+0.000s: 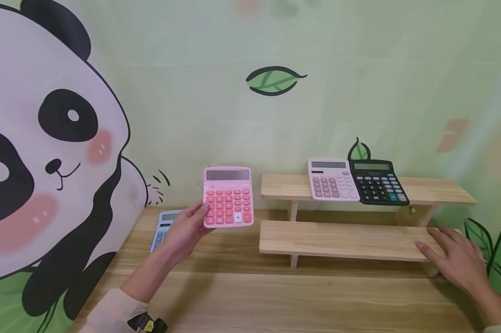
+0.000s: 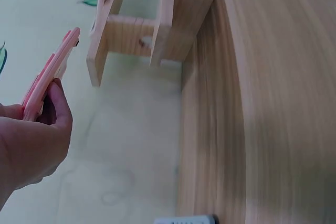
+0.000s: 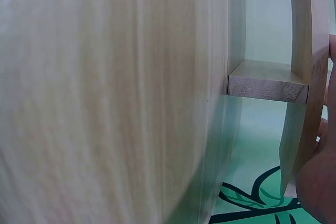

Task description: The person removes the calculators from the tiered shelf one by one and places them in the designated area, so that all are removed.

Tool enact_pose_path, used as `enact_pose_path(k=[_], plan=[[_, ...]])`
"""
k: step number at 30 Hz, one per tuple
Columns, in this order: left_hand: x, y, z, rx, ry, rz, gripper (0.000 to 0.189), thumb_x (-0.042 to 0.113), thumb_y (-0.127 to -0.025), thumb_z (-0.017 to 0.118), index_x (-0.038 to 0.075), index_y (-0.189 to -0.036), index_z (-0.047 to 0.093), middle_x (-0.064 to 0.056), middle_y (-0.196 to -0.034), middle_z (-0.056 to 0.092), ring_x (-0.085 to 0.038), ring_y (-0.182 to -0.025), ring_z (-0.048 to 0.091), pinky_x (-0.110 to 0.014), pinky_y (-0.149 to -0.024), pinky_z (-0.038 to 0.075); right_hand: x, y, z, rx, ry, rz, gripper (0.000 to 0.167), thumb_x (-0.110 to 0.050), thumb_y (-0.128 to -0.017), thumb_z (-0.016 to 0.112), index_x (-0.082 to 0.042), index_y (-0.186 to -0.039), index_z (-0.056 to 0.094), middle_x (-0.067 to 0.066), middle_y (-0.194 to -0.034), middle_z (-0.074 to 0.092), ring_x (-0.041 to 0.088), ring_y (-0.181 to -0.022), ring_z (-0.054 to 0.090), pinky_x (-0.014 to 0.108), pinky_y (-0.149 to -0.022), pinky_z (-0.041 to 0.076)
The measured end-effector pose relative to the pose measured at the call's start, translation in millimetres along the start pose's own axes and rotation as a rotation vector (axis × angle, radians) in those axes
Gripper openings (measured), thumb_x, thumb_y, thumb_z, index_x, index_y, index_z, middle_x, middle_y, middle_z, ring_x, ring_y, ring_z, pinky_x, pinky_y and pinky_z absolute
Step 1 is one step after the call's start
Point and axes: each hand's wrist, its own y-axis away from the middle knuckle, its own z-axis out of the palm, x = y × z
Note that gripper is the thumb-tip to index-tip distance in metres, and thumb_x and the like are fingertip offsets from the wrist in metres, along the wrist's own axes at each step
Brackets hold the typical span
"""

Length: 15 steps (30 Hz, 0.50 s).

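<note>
My left hand (image 1: 188, 231) holds a pink calculator (image 1: 228, 185) by its lower left side, thumb on the front and fingers behind. The calculator is up off the table, its keys facing me; the left wrist view shows the pink calculator (image 2: 50, 74) edge-on. At the right, my right hand (image 1: 460, 256) rests on the end of the lower shelf board of a two-tier wooden rack (image 1: 338, 240), fingers loosely spread. On the upper board, a pale pink calculator (image 1: 332, 180) and a black calculator (image 1: 381, 182) lean side by side.
A blue calculator (image 1: 164, 226) stands on the wooden table (image 1: 317, 300) behind my left wrist, partly hidden by it. Behind the table hangs a green backdrop (image 1: 192, 101) printed with a large panda and leaves.
</note>
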Motion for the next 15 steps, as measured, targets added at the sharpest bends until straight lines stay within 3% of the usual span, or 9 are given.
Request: enact_pose_path(k=[7, 15], plan=[[-3.3, -11.7, -19.9, 0.023, -0.025, -0.002, 0.065, 0.034, -0.115, 0.045, 0.004, -0.167, 0.023, -0.017, -0.158, 0.050, -0.027, -0.142, 0.054, -0.030, -0.109, 0.053, -2.2, 1.1, -0.7, 0.001, -0.006, -0.001, 0.073, -0.054, -0.104, 0.059, 0.009, -0.142, 0.052, 0.042, -0.147, 0.042, 0.068, -0.131, 0.035, 0.089, -0.104, 0.019], [-30.4, -26.2, -38.5, 0.096, -0.074, -0.050, 0.063, 0.032, -0.116, 0.045, 0.000, -0.166, 0.025, -0.021, -0.156, 0.051, -0.029, -0.141, 0.055, -0.030, -0.108, 0.054, -2.9, 1.8, -1.0, -0.001, -0.005, 0.006, 0.074, -0.054, -0.104, 0.059, 0.008, -0.143, 0.052, 0.042, -0.147, 0.041, 0.068, -0.131, 0.034, 0.088, -0.105, 0.019]])
